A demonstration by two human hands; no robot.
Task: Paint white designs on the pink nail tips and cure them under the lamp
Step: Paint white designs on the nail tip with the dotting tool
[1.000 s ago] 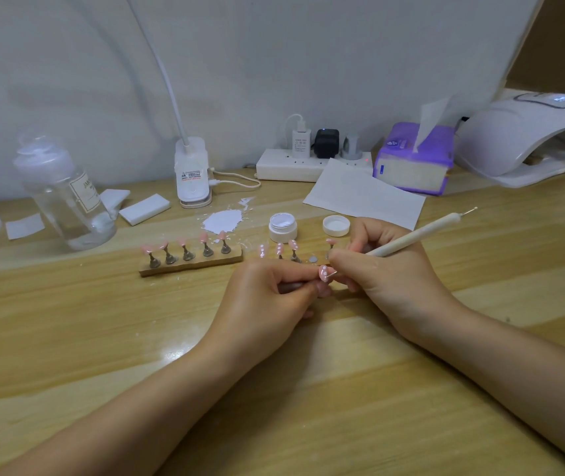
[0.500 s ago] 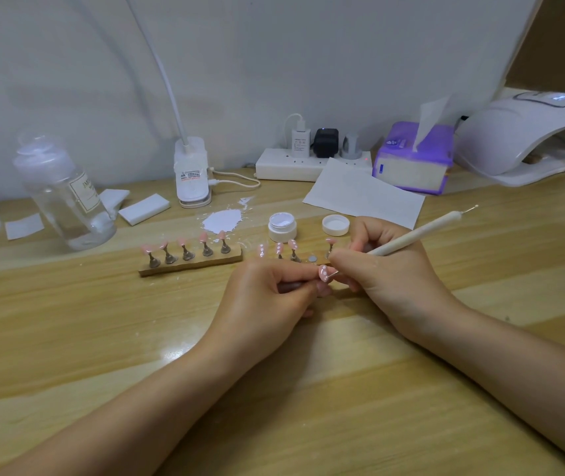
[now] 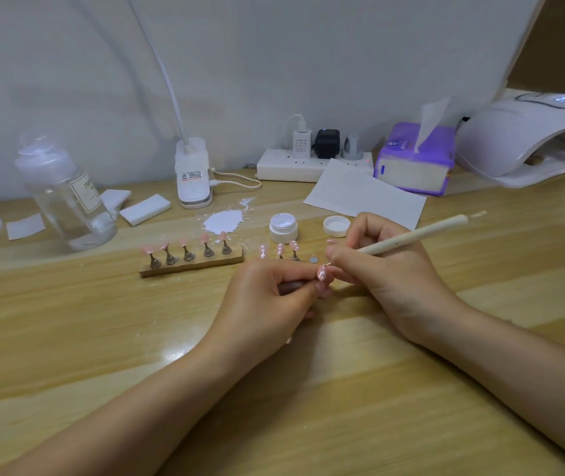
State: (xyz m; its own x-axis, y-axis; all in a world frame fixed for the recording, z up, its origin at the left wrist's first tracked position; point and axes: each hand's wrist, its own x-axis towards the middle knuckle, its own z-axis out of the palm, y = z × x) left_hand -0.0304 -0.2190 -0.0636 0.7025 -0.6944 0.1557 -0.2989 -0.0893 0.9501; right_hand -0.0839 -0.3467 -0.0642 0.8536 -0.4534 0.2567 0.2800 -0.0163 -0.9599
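Note:
My left hand [image 3: 267, 297] pinches the stem of a small stand that carries a pink nail tip [image 3: 322, 272] with white dots. My right hand [image 3: 387, 269] grips a cream dotting pen [image 3: 415, 233], its fine point at the top edge of that tip. A wooden holder [image 3: 192, 264] behind carries several plain pink tips. Three dotted tips [image 3: 279, 250] stand on a second holder, mostly hidden by my hands. An open jar of white gel [image 3: 283, 226] and its lid [image 3: 336, 225] sit beyond. The white curing lamp [image 3: 528, 142] stands at the far right.
A clear liquid bottle [image 3: 65, 197] stands at the left, with white pads [image 3: 145, 209] beside it. White paint is smeared on the table [image 3: 222, 221]. A desk lamp base [image 3: 193, 173], power strip [image 3: 308, 164], purple tissue pack [image 3: 415, 159] and paper sheet [image 3: 363, 194] line the back.
The pen has lifted slightly and its point has shifted from the lower side of the held tip to its top edge. My left hand holds still.

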